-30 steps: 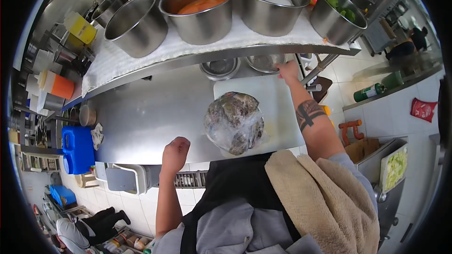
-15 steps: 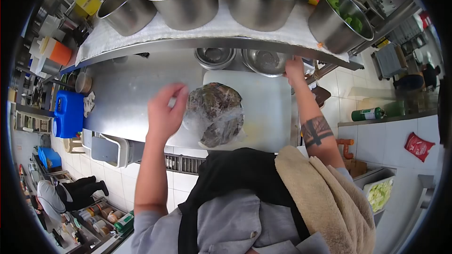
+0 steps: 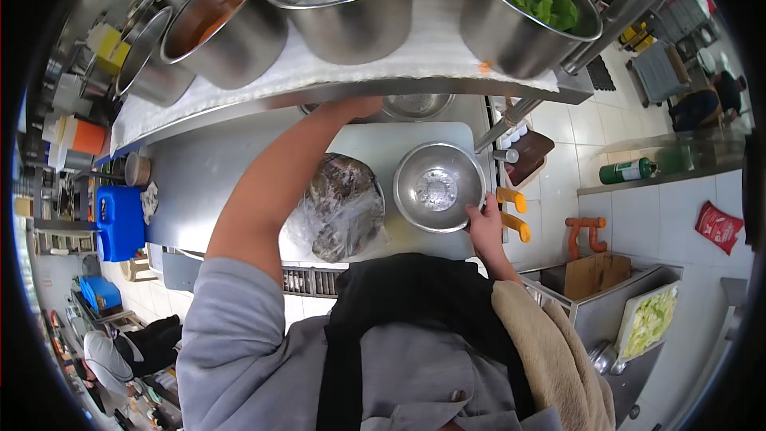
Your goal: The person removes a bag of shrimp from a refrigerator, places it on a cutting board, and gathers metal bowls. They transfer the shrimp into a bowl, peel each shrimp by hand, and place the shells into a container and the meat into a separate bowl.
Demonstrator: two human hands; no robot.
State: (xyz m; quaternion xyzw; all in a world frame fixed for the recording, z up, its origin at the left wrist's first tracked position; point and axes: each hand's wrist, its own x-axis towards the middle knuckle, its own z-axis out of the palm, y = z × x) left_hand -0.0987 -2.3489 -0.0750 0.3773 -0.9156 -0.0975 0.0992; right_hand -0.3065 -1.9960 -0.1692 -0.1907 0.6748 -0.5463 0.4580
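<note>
1. Reading my feed as a clock on the white board (image 3: 391, 140), 12 pointing away from the wearer: I've got the right hand (image 3: 487, 230) out at 4 o'clock, grasping a steel bowl (image 3: 436, 187) by its rim, thumb over the edge.
2. That bowl's at 3 o'clock, over the board. Can't tell from here if its base actually touches down.
3. Left hand (image 3: 363, 106) is up at 11, reaching in by the shelf (image 3: 479, 90) lip. Fingers are mostly hidden, so I honestly can't tell if they're gripping anything. A second bowl (image 3: 419, 104) sits right near it, toward 12.
4. Plastic-wrapped bundle (image 3: 343, 203), dark and mottled, is on the board at roughly 8 to 9, left of the held bowl. The left forearm passes just beside it.
5. Yellow handles (image 3: 513, 227) poke out just past the board's edge, 3 to 4.
</note>
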